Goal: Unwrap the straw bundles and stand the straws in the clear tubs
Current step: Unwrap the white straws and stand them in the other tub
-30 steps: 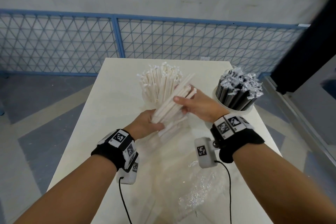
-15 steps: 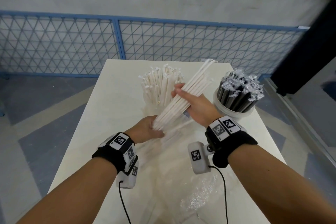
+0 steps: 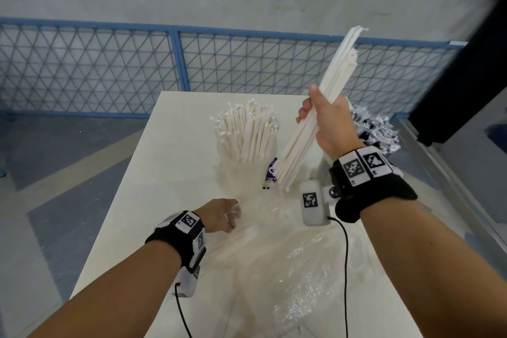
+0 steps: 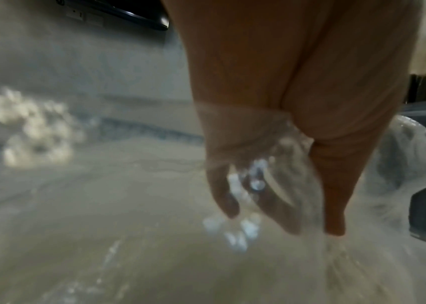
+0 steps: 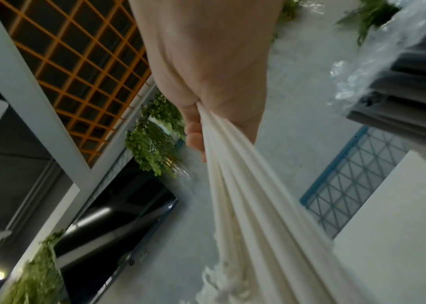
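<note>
Right hand [image 3: 327, 121] grips a fistful of white paper-wrapped straws [image 3: 315, 112] at mid-length, raised clear of the tabletop [image 3: 131, 200] and tilted, upper ends toward the far right corner, lower ends hanging near the middle. The right wrist view confirms fingers [image 5: 193, 131] curled round the straws [image 5: 253, 205].

Left hand [image 3: 219, 214] is low over the left half of the tabletop, at the near edge of the clear plastic wrapping [image 3: 296, 261]. In the left wrist view the film lies across the fingers [image 4: 232, 164], which point down, loosely bent; whether they pinch the film or merely touch it cannot be told, as the view is blurred.

Clear tub [image 3: 241, 175] stands toward the far edge, left of centre, holding upright white wrapped straws [image 3: 247, 132]. A second tub at the far right edge is mostly hidden behind the right wrist; black straws in clear crinkled wrappers [image 3: 375, 132] show above it.

Purple label [image 3: 272, 170] lies on the tabletop between the clear tub and the lower ends of the held straws. One white letter, apparently "G", is readable; smaller print below is too small to read.

Wrist bands on both forearms carry black-and-white square code markers [image 3: 354, 167]. Blue mesh fence [image 3: 109, 68] runs beyond the far edge.
</note>
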The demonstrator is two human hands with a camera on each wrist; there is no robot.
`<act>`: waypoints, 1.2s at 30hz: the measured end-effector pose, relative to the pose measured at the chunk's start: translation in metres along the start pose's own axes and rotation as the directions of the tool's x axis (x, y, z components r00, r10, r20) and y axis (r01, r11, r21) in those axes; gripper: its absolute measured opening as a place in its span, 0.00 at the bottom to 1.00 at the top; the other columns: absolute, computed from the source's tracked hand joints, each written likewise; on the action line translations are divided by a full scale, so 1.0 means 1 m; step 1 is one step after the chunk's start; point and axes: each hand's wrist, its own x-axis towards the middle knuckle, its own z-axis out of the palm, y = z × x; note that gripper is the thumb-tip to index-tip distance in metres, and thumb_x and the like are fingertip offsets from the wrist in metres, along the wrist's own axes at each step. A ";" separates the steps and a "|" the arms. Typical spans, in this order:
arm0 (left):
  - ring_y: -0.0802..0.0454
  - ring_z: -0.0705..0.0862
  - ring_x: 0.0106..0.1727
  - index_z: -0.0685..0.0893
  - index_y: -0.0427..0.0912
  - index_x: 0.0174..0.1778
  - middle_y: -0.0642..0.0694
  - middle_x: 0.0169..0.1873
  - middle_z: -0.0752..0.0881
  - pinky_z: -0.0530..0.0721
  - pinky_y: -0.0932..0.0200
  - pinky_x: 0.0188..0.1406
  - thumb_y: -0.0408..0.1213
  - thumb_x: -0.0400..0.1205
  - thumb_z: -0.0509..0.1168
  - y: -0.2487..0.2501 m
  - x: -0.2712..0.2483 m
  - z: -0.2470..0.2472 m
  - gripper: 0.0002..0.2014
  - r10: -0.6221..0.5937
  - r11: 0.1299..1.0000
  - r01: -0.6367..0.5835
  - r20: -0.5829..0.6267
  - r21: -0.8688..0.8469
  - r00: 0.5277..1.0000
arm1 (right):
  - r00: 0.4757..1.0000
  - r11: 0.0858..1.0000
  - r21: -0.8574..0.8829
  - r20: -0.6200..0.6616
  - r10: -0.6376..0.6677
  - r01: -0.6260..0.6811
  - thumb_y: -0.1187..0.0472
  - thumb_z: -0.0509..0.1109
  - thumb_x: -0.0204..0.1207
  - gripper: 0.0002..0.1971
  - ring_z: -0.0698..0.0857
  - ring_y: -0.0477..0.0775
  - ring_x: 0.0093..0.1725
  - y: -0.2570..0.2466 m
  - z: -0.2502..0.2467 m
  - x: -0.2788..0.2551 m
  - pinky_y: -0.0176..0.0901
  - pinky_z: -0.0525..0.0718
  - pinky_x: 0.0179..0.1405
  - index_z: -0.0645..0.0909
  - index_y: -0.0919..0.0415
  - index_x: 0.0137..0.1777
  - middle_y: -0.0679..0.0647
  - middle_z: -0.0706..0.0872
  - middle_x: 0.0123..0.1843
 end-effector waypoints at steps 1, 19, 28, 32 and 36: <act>0.54 0.78 0.47 0.77 0.34 0.64 0.57 0.38 0.77 0.75 0.67 0.42 0.24 0.75 0.68 -0.002 0.001 0.001 0.20 -0.005 1.000 0.006 -0.015 0.021 1.000 | 1.000 0.999 0.046 -0.013 -0.005 0.006 0.62 0.62 0.83 0.07 0.74 0.49 0.23 -0.004 0.002 0.003 0.43 0.80 0.27 0.71 0.62 0.44 0.52 0.72 0.25; 0.51 0.83 0.39 0.59 0.39 0.77 0.48 0.44 0.76 0.81 0.56 0.44 0.36 0.83 0.61 0.031 -0.004 -0.065 0.28 -0.205 0.783 -0.125 -0.442 -0.610 0.873 | 0.975 0.894 -0.448 0.196 0.101 -0.002 0.58 0.75 0.73 0.30 0.81 0.52 0.62 0.085 0.033 0.003 0.25 0.81 0.51 0.66 0.63 0.71 0.59 0.80 0.64; 0.47 0.83 0.35 0.60 0.38 0.77 0.41 0.43 0.77 0.84 0.53 0.39 0.33 0.82 0.61 0.038 -0.001 -0.076 0.27 -0.242 0.576 -0.155 -0.349 -0.802 0.905 | 0.936 0.846 -0.400 0.173 -0.307 0.352 0.61 0.77 0.69 0.35 0.69 0.50 0.72 0.060 0.043 0.018 0.29 0.67 0.69 0.63 0.53 0.72 0.52 0.67 0.73; 0.45 0.82 0.35 0.64 0.32 0.74 0.41 0.39 0.79 0.84 0.49 0.45 0.27 0.82 0.59 0.038 0.002 -0.077 0.23 -0.220 0.533 -0.171 -0.331 -0.829 0.917 | 0.885 0.636 -0.617 0.360 -0.295 0.463 0.58 0.65 0.80 0.23 0.73 0.54 0.73 0.049 0.060 0.036 0.46 0.70 0.73 0.69 0.61 0.74 0.56 0.74 0.73; 0.47 0.82 0.33 0.64 0.32 0.73 0.41 0.37 0.80 0.87 0.56 0.36 0.27 0.82 0.60 0.038 0.003 -0.078 0.22 -0.225 0.527 -0.163 -0.322 -0.834 0.920 | 0.879 0.396 -0.810 0.477 0.015 0.432 0.60 0.51 0.86 0.19 0.69 0.57 0.76 0.061 0.065 0.036 0.52 0.61 0.78 0.72 0.63 0.73 0.58 0.72 0.76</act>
